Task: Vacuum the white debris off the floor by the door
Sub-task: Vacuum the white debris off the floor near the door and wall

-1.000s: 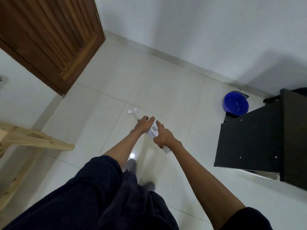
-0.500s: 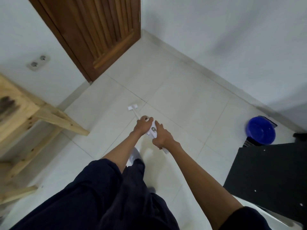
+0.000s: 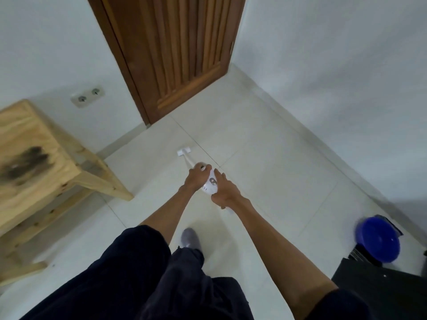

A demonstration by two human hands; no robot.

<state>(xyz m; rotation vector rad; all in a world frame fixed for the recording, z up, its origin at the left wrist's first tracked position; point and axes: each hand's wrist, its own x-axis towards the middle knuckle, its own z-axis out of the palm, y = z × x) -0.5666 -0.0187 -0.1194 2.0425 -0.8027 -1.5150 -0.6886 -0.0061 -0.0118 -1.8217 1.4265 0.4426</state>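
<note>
I hold a white stick vacuum (image 3: 210, 186) with both hands. My left hand (image 3: 196, 179) grips the upper body near the tube, and my right hand (image 3: 225, 192) grips the handle behind it. The thin tube runs down to the small white floor head (image 3: 184, 151), which rests on the pale tiled floor (image 3: 265, 172) a short way in front of the brown wooden door (image 3: 175, 54). No white debris stands out on the tiles.
A light wooden table (image 3: 34, 153) stands at the left, one leg reaching close to the vacuum head. A wall socket (image 3: 87, 97) sits beside the door. A blue bowl (image 3: 379, 239) and a black cabinet (image 3: 381, 292) are at the lower right.
The view has swung left toward the door, which now sits straight ahead. The wooden table has come further into view, the blue bowl has slid to the lower right, and one foot has stepped forward.
</note>
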